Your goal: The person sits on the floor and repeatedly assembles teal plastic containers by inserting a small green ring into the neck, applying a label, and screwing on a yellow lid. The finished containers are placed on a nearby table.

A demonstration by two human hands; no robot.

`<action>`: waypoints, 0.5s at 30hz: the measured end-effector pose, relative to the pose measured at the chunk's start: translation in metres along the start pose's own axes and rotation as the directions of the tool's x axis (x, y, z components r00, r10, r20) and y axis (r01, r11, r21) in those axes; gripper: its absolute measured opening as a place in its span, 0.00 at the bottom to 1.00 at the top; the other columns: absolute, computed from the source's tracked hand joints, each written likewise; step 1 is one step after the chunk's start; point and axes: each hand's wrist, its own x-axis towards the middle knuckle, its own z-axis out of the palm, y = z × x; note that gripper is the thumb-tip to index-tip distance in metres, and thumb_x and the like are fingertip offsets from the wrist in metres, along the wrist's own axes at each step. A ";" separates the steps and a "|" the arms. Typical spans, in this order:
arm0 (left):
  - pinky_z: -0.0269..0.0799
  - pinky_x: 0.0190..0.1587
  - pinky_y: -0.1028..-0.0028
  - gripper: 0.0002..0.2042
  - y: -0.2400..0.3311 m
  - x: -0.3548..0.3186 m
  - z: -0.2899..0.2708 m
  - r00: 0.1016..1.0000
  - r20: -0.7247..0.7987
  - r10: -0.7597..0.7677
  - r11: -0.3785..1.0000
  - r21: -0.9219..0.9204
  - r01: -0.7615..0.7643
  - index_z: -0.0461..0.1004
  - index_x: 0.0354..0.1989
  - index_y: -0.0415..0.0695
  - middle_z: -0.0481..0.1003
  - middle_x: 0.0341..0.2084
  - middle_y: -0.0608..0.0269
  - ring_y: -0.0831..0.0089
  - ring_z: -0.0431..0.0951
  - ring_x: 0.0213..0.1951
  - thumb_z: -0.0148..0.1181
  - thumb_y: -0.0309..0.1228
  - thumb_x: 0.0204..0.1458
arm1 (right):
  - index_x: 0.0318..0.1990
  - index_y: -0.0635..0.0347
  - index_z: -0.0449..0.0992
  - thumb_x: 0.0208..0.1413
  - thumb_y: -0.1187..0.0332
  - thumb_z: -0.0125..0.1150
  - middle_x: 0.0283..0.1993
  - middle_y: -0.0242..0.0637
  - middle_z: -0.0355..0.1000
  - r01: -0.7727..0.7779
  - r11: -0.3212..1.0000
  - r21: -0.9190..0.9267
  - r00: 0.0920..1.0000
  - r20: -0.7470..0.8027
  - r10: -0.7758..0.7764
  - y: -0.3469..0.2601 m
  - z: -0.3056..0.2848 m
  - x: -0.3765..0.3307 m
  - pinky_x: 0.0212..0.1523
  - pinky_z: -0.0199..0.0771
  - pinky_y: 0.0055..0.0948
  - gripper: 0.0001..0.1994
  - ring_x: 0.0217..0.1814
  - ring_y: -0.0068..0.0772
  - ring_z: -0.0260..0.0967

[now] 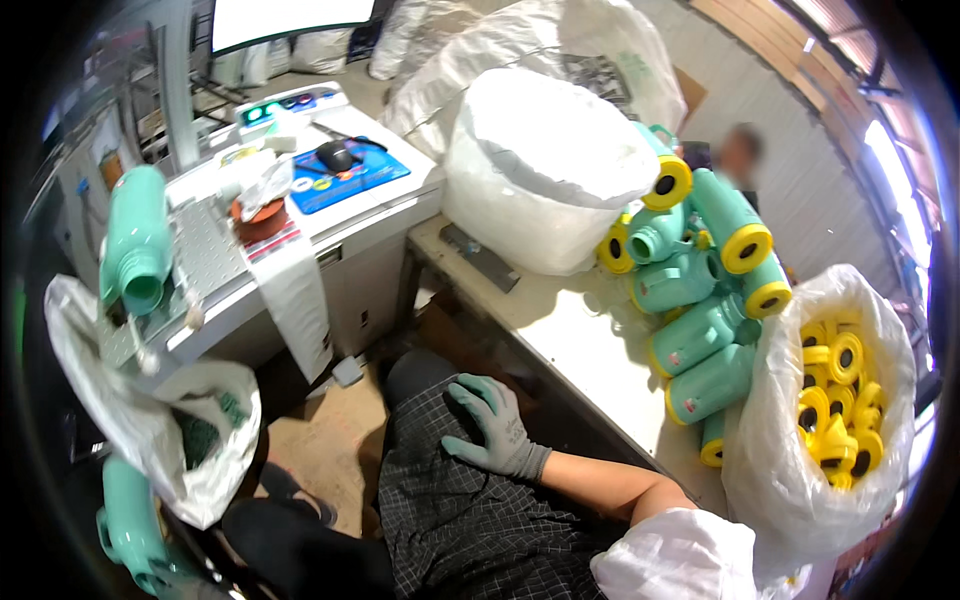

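Note:
My right hand (492,430), in a grey-green knit glove, lies on my dark checked lap (455,520) with its fingers spread, thumb apart. It holds nothing. My left hand is out of view. To my right, mint-green bottles (703,337) with handles and yellow bases are piled on their sides on a pale workbench (545,325). At the left, another mint-green bottle (138,240) lies with its open mouth toward me, by a perforated metal plate (205,240).
A large white-lined container (530,215) stands on the bench beside a metal bar (480,258). At the right, a bag (775,490) holds yellow round parts (845,360). A white bag (215,475) hangs at the left. A mouse (335,156) rests on a blue mat (375,182). A person (738,160) is farther off.

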 end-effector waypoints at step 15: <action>0.76 0.56 0.59 0.44 0.347 -0.173 -0.018 0.370 0.656 0.658 0.737 -0.662 -0.136 0.67 0.61 0.30 0.78 0.50 0.49 0.59 0.81 0.51 0.83 0.42 0.38 | 0.78 0.65 0.45 0.33 0.59 0.87 0.76 0.51 0.54 -0.348 0.354 0.868 0.877 0.435 -0.205 -0.084 -0.022 -0.028 0.77 0.54 0.47 0.66 0.80 0.46 0.51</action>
